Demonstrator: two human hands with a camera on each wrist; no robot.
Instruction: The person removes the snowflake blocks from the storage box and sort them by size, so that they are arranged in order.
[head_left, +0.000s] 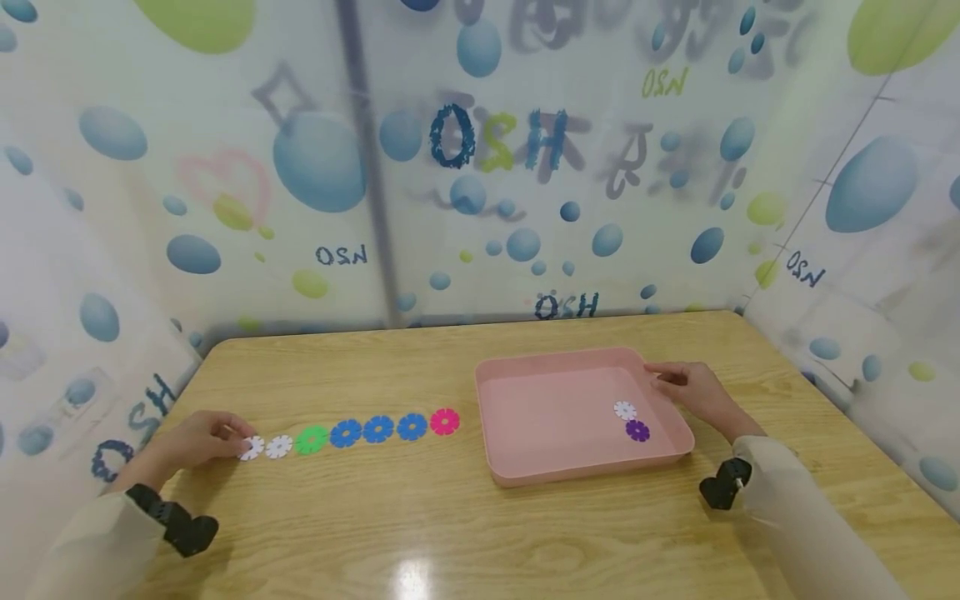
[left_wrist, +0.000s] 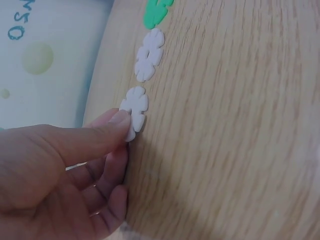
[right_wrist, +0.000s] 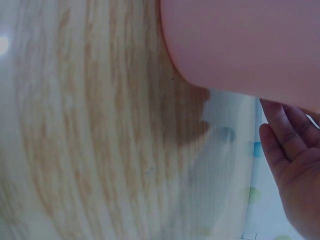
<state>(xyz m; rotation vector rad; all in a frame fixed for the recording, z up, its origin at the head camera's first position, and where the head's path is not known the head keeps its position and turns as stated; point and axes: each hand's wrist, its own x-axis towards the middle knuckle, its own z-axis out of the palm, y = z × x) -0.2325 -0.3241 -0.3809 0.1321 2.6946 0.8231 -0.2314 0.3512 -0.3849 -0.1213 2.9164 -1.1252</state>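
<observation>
At the left end of a row of flat, notched flower-shaped discs, my left hand (head_left: 191, 442) pinches a white disc (left_wrist: 139, 105) between thumb and fingers, low over the table. Beside it lies another white disc (head_left: 274, 448), followed by a green disc (head_left: 303, 441), several blue discs (head_left: 337, 436) and a pink-red disc (head_left: 438, 422). My right hand (head_left: 697, 393) holds the right rim of a pink tray (head_left: 551, 408), thumb and fingers at its edge. Inside the tray are a white disc (head_left: 621, 407) and a purple disc (head_left: 633, 433). In the right wrist view, the tray wall partly hides the fingers.
The wooden table (head_left: 360, 525) carries the row and the tray side by side. Behind its far edge hangs a patterned curtain (head_left: 480, 225) with balloon-like spots, and similar sheeting closes in both sides. Each wrist wears a black camera mount (head_left: 180, 525).
</observation>
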